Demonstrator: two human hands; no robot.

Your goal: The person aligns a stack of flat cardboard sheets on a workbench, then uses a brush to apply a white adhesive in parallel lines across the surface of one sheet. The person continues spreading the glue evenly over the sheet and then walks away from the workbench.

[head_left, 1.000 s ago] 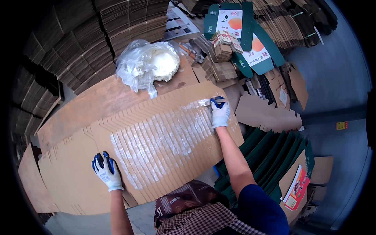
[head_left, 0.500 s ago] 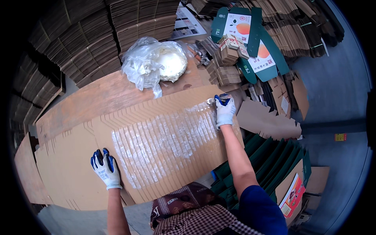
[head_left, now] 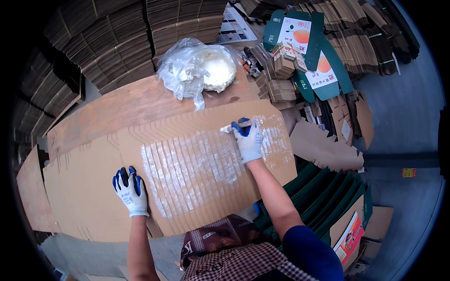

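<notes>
My right hand (head_left: 249,141), in a white and blue glove, is closed round a brush (head_left: 227,128) whose end is coated with white paste. The hand is over a row of overlapping cardboard sheets (head_left: 187,210), fanned out in steps. Their strips carry streaks of wet white paste (head_left: 187,161). My left hand (head_left: 129,191), gloved alike, lies with fingers spread on the cardboard left of the pasted area. Beyond the sheets rests a mound of white paste (head_left: 219,70) beside a crumpled clear plastic bag (head_left: 180,70).
The wooden table (head_left: 103,114) runs behind the sheets. Tied stacks of flat cardboard (head_left: 117,47) rise at the back left. Green and white printed boxes (head_left: 323,70) lie back right, with small cardboard bundles (head_left: 281,90) beside them. Dark green folded sheets (head_left: 309,192) stand by my right arm.
My right hand has moved left over the sheets with the brush, away from their right end. More paste streaks show at that end. The left hand stays on the cardboard.
</notes>
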